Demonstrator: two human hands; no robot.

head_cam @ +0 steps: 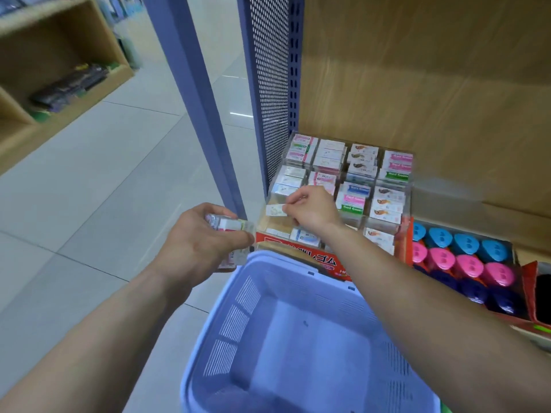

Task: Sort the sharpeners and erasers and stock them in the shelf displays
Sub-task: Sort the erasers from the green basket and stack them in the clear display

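Under both hands stands a light blue plastic basket [238, 320] with slotted walls. Its far rim lies just below the left hand [205, 239] and covers a part of a red cardboard box with printed letters [313, 259]; the right forearm crosses this box too. Beyond the right hand [313, 213] sits a clear plastic display with square compartments [407, 192], filled with small wrapped erasers in white, pink, green and blue sleeves [354, 201]. To the right of the right forearm, rounded glossy plastic sharpeners in pink, light blue and dark blue [465, 257] lie in close rows. Behind the display rises a wood-grain back panel [417, 84], and beyond the left hand a blue perforated metal panel [268, 84] with smooth grey floor tiles [119, 174] beside it.

The left hand curls its fingers round a small stack of erasers in clear film [229, 226], just beside the left front corner of the display. The right hand pinches one small white eraser with a pale paper sleeve [275, 210] between thumb and fingertips, its other fingers bent, over a front left compartment of the display. The picture is a little blurred, so I cannot tell if this eraser touches the compartment.
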